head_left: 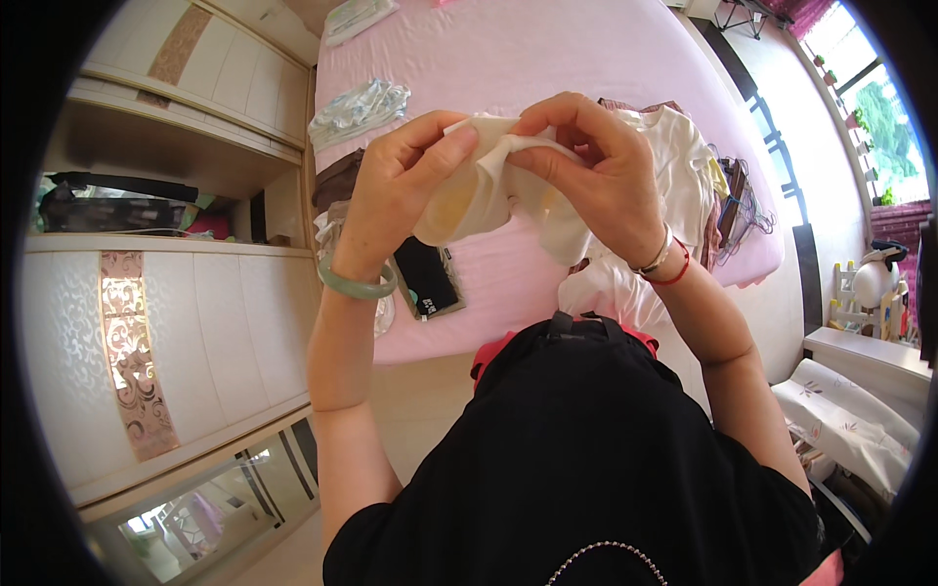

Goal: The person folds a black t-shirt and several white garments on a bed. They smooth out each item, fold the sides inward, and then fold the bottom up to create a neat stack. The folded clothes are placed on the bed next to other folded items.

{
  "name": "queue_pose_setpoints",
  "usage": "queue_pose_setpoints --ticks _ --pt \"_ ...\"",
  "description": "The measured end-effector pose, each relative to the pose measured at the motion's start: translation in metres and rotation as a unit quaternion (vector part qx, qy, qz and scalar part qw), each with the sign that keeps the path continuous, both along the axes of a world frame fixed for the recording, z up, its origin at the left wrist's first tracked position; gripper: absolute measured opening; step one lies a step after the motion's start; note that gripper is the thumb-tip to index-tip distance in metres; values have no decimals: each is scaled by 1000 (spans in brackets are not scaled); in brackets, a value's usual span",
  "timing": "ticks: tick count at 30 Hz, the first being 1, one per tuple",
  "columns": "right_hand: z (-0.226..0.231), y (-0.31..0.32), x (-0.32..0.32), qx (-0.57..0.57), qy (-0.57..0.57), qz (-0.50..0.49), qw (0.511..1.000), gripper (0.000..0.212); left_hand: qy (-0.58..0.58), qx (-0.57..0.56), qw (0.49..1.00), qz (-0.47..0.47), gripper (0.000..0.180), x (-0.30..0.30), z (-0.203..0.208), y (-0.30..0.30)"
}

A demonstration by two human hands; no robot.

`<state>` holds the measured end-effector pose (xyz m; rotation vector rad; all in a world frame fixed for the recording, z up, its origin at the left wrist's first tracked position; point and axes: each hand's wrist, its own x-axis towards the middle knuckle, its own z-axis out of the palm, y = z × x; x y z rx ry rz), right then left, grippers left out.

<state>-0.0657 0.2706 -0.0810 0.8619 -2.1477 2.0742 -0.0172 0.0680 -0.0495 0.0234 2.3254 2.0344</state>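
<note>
Raised over the bed, a small white cloth garment [457, 203] with a faint yellow patch hangs between my two hands. My left hand [403, 186], with a pale green bangle at the wrist, pinches its upper left edge between thumb and fingers. The thumb and bent fingers of my right hand [608, 171] close on a fold at its top right; a red cord and a pale bracelet circle that wrist. The garment's exact kind is not clear. Below my hands, a folded black cloth [425, 273] lies on the pink bedsheet [489, 303].
A pale blue folded pile [360, 112] and white folded cloths [360, 20] line the bed's left side. White shirts [679, 161], another white cloth [611, 293] and wire hangers [747, 210] lie at right. A cream wardrobe [210, 332] stands left; a window [879, 107] is far right.
</note>
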Motion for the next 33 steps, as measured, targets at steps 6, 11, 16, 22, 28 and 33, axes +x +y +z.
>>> queue_pose_setpoints --ticks 6,11,16,22,28,33 --pt "-13 0 -3 -40 -38 -40 998 16 78 -15 997 27 27 5 -4 23" --pt "-25 -3 -5 -86 -80 -22 993 18 137 -241 960 42 30 9 -3 41" --pt "-20 5 -5 -80 -26 -5 996 21 70 -168 982 43 29 4 -8 30" --pt "-45 20 4 70 45 -18 996 29 128 -159 976 76 26 4 -2 10" --pt "-69 33 19 200 -21 5 980 23 176 -189 965 37 18 1 29 -20" --pt "-89 29 17 87 164 -48 981 12 151 -249 957 -7 16 3 44 -41"
